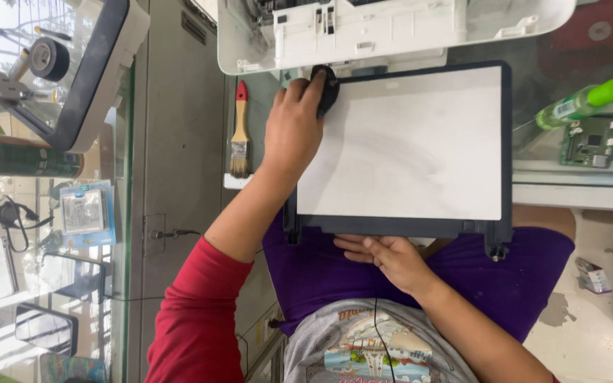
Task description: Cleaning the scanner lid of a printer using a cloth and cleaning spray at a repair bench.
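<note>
Head view: the scanner lid [399, 142] is being wiped, a dark cloth [326, 89] gripped by the left hand [292, 128] at its far corner; the right hand [384, 257], fingers extended, steadies its near edge. Further strokes across the white panel seem called for.

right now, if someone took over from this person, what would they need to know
Left hand: holds a black pad pressed to the top left corner of the white panel.
Right hand: flat under the near edge of the panel's dark frame, steadying it on the lap.
Panel lies flat between the lap and the open printer. A brush lies left of it, and a green spray bottle to the right.
Done: faint grey smears across the white surface suggest that some wiping is under way.
Left: probably the rest of the surface; smears remain.
</note>
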